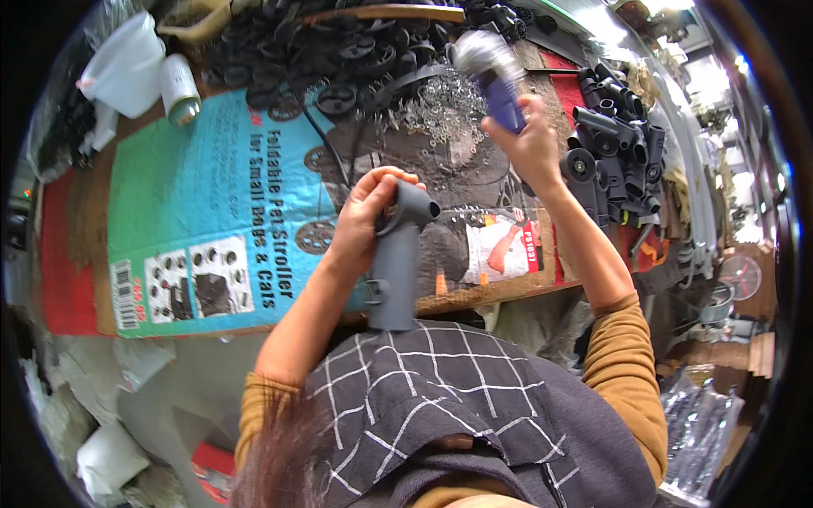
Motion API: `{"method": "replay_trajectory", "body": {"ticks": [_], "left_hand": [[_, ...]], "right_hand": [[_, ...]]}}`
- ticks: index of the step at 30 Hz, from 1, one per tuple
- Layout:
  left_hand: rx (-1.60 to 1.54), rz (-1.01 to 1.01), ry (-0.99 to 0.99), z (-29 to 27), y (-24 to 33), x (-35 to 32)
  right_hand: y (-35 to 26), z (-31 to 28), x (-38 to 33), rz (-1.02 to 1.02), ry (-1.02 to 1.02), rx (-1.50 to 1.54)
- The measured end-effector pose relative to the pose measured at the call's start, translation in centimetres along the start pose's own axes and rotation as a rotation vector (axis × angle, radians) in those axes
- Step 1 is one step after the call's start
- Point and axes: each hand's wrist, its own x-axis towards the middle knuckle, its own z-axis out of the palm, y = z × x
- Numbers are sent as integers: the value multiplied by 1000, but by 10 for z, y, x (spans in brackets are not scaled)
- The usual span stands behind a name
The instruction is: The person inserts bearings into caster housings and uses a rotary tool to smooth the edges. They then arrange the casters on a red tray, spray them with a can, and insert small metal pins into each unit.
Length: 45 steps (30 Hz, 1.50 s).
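Observation:
My left hand (366, 212) is wrapped round the upper end of a dark grey plastic tube fitting (395, 275). This fitting has a short, hollow cross-piece at the top and a wide lower part that hangs in front of my checked apron. Farther right and higher up, my right hand (533, 144) grips a blue-bodied tool (501, 97) with a silvery, rounded top. Motion smears that top, so its exact kind cannot be made out. The tool is apart from the fitting, over a heap of small metal hardware (445, 110).
A flattened printed carton (195, 203) covers the workbench. Black plastic wheels and parts (339, 51) are piled at the back. Dark tube fittings (605, 144) are heaped at the right. A white plastic container (127, 63) and a spray can (179, 89) stand at the back left.

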Motion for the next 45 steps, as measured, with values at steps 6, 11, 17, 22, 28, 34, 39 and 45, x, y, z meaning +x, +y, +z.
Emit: {"method": "replay_trajectory", "body": {"ticks": [6,11,17,22,28,34,39,45], "left_hand": [[-771,-221,-122,-10,11,-7],[-454,-12,-88,14,10,-4],[439,407,71,67,-46,50],[1512,463,-286,76,-78,50],[2301,736,-422,52,-65,81],[2236,856,-126,36,-35,84],[2184,796,-56,23,-29,2],[2191,809,368,8,8,-86]], "right_hand": [[86,52,-2,-194,56,-352],[36,15,-34,-459,334,-196],[7,-19,-128,456,-573,1380],[96,-67,-124,191,70,847],[188,-140,-48,37,504,-168],[224,-137,-22,-114,489,-630],[130,-100,-31,-462,519,-471],[-21,-59,-43,-1042,258,-37]]}}
